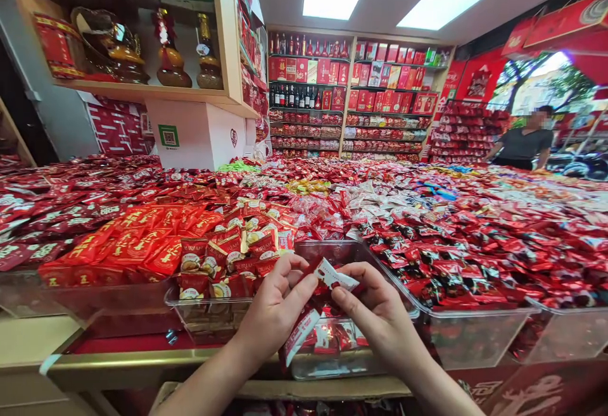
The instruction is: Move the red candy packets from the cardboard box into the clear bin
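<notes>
Between my two hands is a small white-and-red wrapped candy [332,275], tilted over a clear plastic bin [332,368]. My left hand [280,305] pinches its left end between thumb and fingers. At the other end, the thumb and forefinger of my right hand [380,305] close on the wrapper. A longer red-and-white packet [303,335] hangs below my left palm at the bin's edge; whether that hand grips it too, I cannot tell. Loose red-and-white candies [344,334] show through the bin's front wall, partly hidden by my hands.
Durian candies [232,248] fill the bin on the left, beside bright red packets [142,239]. Dark red candies [441,264] are heaped on the right. Shelves of bottles and boxes [308,71] line the back. A person [525,140] stands at the far right.
</notes>
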A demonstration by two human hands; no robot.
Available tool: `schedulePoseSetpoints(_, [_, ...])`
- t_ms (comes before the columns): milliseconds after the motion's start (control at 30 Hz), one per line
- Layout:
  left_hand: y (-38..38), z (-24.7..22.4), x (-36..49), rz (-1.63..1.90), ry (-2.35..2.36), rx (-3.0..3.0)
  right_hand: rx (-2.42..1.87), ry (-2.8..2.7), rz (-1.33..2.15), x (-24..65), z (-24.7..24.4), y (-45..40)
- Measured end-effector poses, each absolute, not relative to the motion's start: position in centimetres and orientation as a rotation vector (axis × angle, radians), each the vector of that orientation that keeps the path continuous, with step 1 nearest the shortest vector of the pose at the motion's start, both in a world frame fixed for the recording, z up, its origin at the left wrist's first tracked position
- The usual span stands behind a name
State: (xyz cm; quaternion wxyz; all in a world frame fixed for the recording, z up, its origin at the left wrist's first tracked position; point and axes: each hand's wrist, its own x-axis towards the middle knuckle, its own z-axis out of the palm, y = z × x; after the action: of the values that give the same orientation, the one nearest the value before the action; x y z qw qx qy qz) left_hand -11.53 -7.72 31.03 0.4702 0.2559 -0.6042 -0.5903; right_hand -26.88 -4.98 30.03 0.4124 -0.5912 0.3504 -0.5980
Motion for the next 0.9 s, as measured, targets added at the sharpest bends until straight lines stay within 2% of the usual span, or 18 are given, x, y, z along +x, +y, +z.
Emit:
schedulePoseSetpoints(367, [-7.6, 31.1, -11.4, -1.306, -1.615, 0.699, -1.453, 0.833, -1.617, -27.0, 29.7, -5.0])
schedulePoseSetpoints(500, [-7.8, 31.5, -11.2, -1.394, -1.656, 0.659, -1.684, 0.84, -1.579, -27.9, 31.9, -5.5])
schedulePoseSetpoints(667, [-8.3, 31.6, -11.2, -1.304, -1.777, 0.679, -1.853, 0.814, -1.488, -28.9, 33.6, -6.3])
schedulePoseSetpoints(900, [-7.7, 31.8, -11.5, -1.354, -1.701, 0.697, -1.403, 0.652, -1.475, -28.0, 30.4, -6.6])
